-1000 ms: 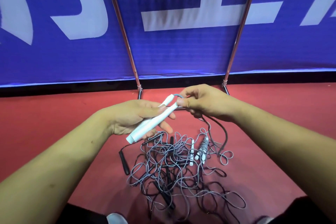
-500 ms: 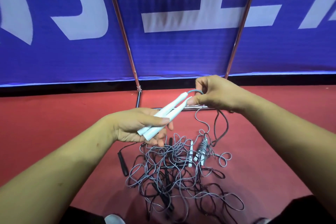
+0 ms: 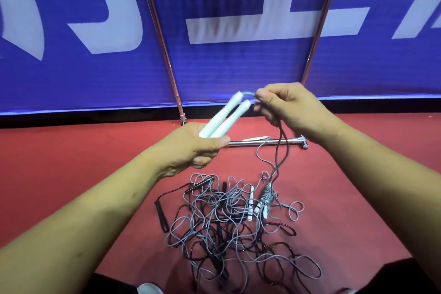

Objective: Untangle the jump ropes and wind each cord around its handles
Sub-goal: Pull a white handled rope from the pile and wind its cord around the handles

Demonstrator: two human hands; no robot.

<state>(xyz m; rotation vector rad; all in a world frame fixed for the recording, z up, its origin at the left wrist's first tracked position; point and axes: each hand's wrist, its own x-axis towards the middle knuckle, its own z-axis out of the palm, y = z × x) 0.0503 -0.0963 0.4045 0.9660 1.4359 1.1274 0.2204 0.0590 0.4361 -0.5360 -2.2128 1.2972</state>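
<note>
My left hand (image 3: 191, 148) grips two pale blue handles (image 3: 226, 114) side by side, their tips pointing up and to the right. My right hand (image 3: 284, 105) pinches the grey cord (image 3: 278, 148) right at those tips. From it the cord hangs down to the tangle of grey and black cords (image 3: 229, 222) on the red floor. In the tangle lie a black handle (image 3: 161, 216), a white handle (image 3: 250, 203) and a pair of handles wound with grey cord (image 3: 266, 197).
A blue banner (image 3: 238, 67) on a metal frame stands close ahead. Its chrome foot bar (image 3: 262, 142) lies on the red floor (image 3: 71, 155) just beyond my hands. The toe of a white shoe (image 3: 149, 289) shows at the bottom edge.
Both hands have risen. The two handles have swung from pointing sideways to pointing up, and my right hand has drawn the cord up out of the tangle.
</note>
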